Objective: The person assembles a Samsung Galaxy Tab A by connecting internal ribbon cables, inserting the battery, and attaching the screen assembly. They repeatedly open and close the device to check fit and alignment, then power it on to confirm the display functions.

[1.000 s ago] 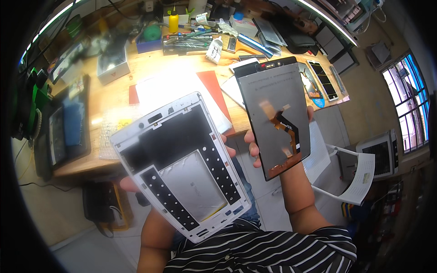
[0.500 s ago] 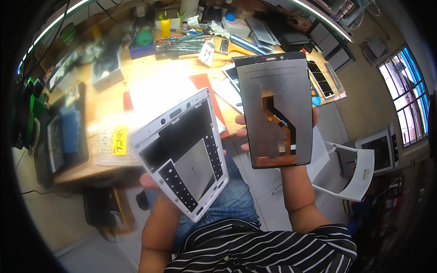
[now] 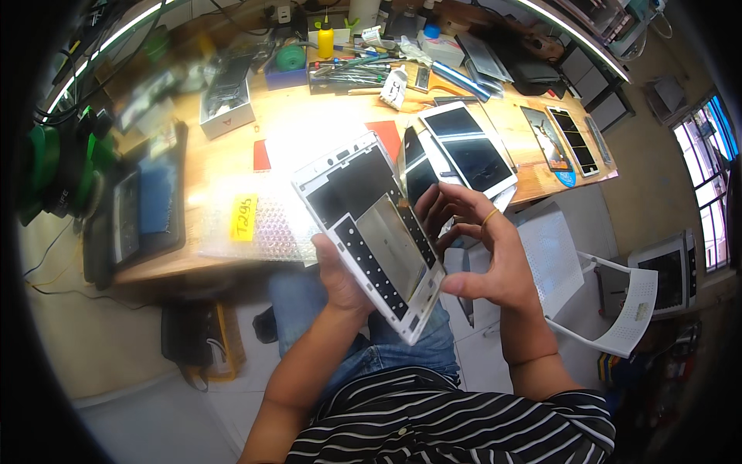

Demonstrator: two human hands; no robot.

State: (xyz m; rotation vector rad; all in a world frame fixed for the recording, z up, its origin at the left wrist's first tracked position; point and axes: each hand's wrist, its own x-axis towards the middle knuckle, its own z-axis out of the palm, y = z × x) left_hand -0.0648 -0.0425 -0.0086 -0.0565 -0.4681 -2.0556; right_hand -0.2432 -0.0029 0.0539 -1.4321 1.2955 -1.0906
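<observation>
My left hand [image 3: 340, 278] grips a white tablet frame [image 3: 390, 247] by its left edge, tilted over my lap. Its inside faces me, with a black upper area, a grey window and dotted black strips. My right hand [image 3: 491, 255] is at the frame's right side, fingers curled, a ring on one finger. It holds a dark display panel [image 3: 417, 164], turned on a slant behind the frame. My fingers and the frame hide much of the panel, and its flex cable is out of sight.
A white tablet [image 3: 470, 151] lies on the wooden bench behind my right hand, with other panels [image 3: 572, 141] farther right. Bubble wrap with a yellow label [image 3: 243, 216] lies left. Tools [image 3: 348, 73] and a yellow bottle [image 3: 325, 40] stand at the back. A white chair [image 3: 618, 309] is at right.
The display panel, earlier facing me with its back and flex cable showing, has turned aside and come in behind the frame. My hands have come closer together.
</observation>
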